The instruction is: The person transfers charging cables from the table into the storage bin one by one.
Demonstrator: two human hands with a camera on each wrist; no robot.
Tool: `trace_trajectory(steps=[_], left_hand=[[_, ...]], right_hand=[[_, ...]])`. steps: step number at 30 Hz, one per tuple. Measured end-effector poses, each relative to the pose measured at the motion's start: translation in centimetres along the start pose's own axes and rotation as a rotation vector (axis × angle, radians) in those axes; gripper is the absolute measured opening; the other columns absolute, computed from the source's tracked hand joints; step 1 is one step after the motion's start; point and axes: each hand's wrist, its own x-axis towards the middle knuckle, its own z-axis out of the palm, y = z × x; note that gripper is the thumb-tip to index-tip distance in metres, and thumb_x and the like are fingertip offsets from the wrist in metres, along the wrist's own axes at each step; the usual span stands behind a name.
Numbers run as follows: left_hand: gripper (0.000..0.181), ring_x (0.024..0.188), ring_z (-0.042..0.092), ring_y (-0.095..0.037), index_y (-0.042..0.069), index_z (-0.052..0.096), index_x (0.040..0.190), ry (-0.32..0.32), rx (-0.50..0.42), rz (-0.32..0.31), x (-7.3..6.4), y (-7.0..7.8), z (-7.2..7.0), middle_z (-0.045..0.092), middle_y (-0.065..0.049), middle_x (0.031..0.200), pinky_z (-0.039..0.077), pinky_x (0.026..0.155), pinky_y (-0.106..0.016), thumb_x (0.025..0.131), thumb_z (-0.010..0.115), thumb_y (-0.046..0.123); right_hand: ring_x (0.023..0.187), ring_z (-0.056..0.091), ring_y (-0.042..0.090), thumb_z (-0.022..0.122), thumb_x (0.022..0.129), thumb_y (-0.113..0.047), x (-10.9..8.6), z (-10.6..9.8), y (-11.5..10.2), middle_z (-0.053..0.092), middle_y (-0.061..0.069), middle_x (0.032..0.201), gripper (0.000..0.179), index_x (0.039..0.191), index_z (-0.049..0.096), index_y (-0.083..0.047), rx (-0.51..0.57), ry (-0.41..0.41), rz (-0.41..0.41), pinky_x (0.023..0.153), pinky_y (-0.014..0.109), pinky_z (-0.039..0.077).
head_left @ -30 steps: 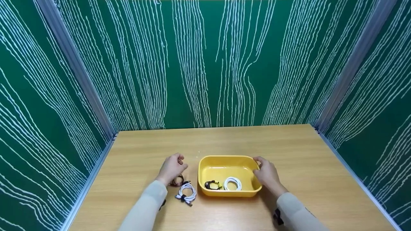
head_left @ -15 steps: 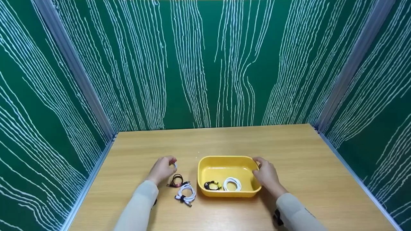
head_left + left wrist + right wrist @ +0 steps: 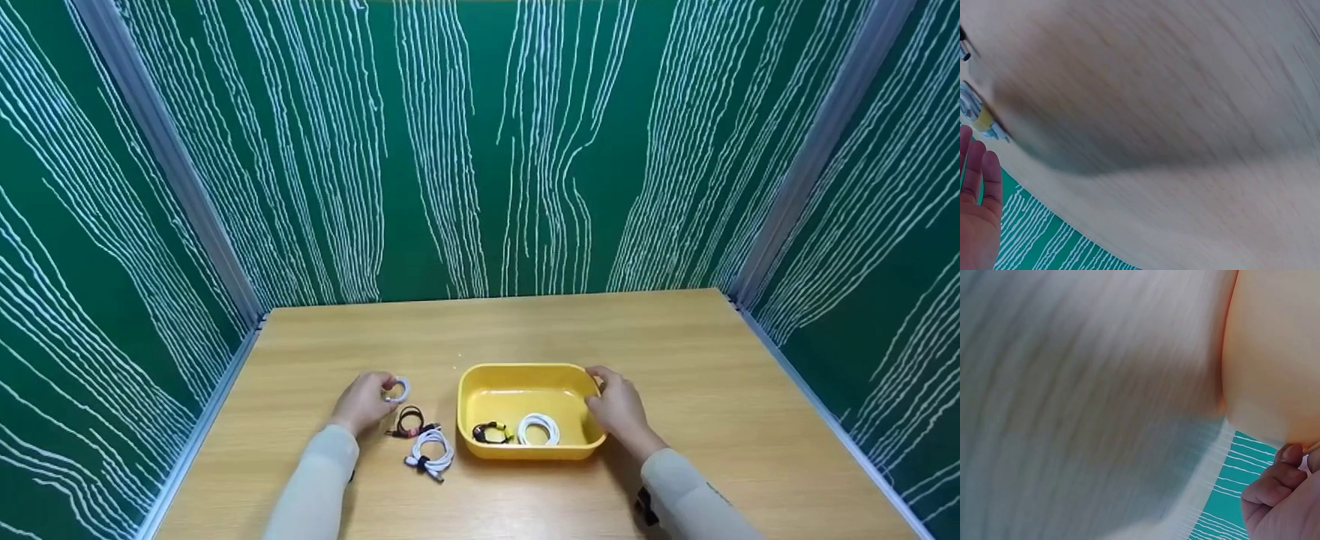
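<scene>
In the head view my left hand (image 3: pixel 364 403) is at the left side of a pale blue coiled cable (image 3: pixel 403 389). Its fingertips overlap the coil's left side; whether they touch it is unclear. The left wrist view shows straight fingers (image 3: pixel 992 180) and, past their tips, the coiled cable (image 3: pixel 979 112) with a yellow tie. My right hand (image 3: pixel 619 405) grips the right rim of a yellow plastic bin (image 3: pixel 529 452). The right wrist view shows its curled fingers at the bin (image 3: pixel 1275 354). A white coil (image 3: pixel 538 430) and a black cable with yellow parts (image 3: pixel 491 433) lie inside.
On the wooden table (image 3: pixel 495 330), between the left hand and the bin, lie a black coiled cable (image 3: pixel 410 422) and a white coiled cable (image 3: pixel 431 452) with a black strap. Green walls (image 3: pixel 499 150) with white lines enclose the table on three sides.
My left hand has moved left, uncovering the pale blue cable and the black one on the table. My right hand has kept its hold on the bin. The head view has shifted slightly.
</scene>
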Motion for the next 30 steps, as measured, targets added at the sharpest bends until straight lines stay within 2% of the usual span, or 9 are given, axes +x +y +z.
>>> trace_trajectory(steps=[5, 10, 13, 17, 22, 25, 30], left_hand=[[0.022, 0.109, 0.071, -0.037, 0.004, 0.079, 0.107, 0.004, 0.077, 0.02, -0.2, -0.3, 0.3, 0.078, -0.013, 0.109, 0.057, 0.105, -0.058, 0.086, 0.084, 0.003], [0.02, 0.113, 0.071, -0.038, 0.006, 0.081, 0.103, 0.01, 0.136, 0.055, -0.2, -0.8, 0.7, 0.078, -0.013, 0.112, 0.057, 0.105, -0.057, 0.083, 0.079, 0.004], [0.016, 0.108, 0.071, -0.036, 0.007, 0.081, 0.098, 0.003, 0.104, 0.037, -0.1, -1.0, 1.0, 0.075, -0.012, 0.107, 0.057, 0.103, -0.056, 0.083, 0.077, 0.004], [0.012, 0.103, 0.069, -0.034, 0.005, 0.082, 0.096, 0.008, 0.039, 0.006, 0.2, -1.1, 1.1, 0.073, -0.011, 0.102, 0.056, 0.103, -0.056, 0.085, 0.079, 0.002], [0.005, 0.095, 0.067, -0.031, 0.005, 0.08, 0.088, 0.013, 0.008, 0.013, 0.4, -1.3, 1.3, 0.071, -0.01, 0.095, 0.056, 0.1, -0.056, 0.087, 0.079, 0.0], [0.007, 0.092, 0.066, -0.027, 0.007, 0.078, 0.084, 0.015, 0.011, 0.013, 0.4, -1.4, 1.4, 0.07, -0.007, 0.092, 0.057, 0.097, -0.054, 0.087, 0.079, 0.001], [0.008, 0.086, 0.062, -0.022, 0.009, 0.076, 0.083, 0.029, 0.031, 0.023, 0.3, -1.6, 1.6, 0.067, -0.003, 0.087, 0.057, 0.091, -0.05, 0.088, 0.079, 0.003]], right_hand=[[0.084, 0.06, 0.025, 0.067, 0.089, 0.004, 0.1, 0.3, 0.0, 0.072, 0.017, 0.1, 0.053, 0.142, 0.066, 0.001, -0.023, -0.005, 0.005, 0.069, 0.033, 0.048], [0.079, 0.056, 0.024, 0.069, 0.088, 0.005, 0.1, 0.4, 0.1, 0.066, 0.012, 0.09, 0.052, 0.141, 0.067, 0.0, -0.028, -0.009, 0.018, 0.063, 0.031, 0.042], [0.08, 0.056, 0.024, 0.069, 0.089, 0.005, 0.1, 0.3, 0.1, 0.066, 0.011, 0.09, 0.053, 0.141, 0.067, 0.0, -0.027, -0.004, 0.023, 0.064, 0.032, 0.042], [0.089, 0.061, 0.028, 0.069, 0.089, 0.005, 0.1, 0.3, 0.0, 0.072, 0.018, 0.102, 0.052, 0.142, 0.066, 0.0, -0.036, 0.001, 0.02, 0.072, 0.037, 0.051], [0.099, 0.066, 0.032, 0.069, 0.09, 0.004, 0.0, 0.2, 0.1, 0.074, 0.022, 0.115, 0.052, 0.142, 0.065, 0.001, -0.041, -0.002, 0.021, 0.082, 0.046, 0.057], [0.099, 0.066, 0.032, 0.069, 0.09, 0.005, 0.0, 0.1, 0.1, 0.074, 0.023, 0.115, 0.052, 0.142, 0.065, 0.002, -0.04, -0.001, 0.017, 0.082, 0.047, 0.058], [0.091, 0.063, 0.029, 0.069, 0.088, 0.005, 0.0, 0.0, 0.1, 0.073, 0.019, 0.104, 0.053, 0.141, 0.065, 0.003, -0.031, 0.006, 0.007, 0.073, 0.04, 0.053]])
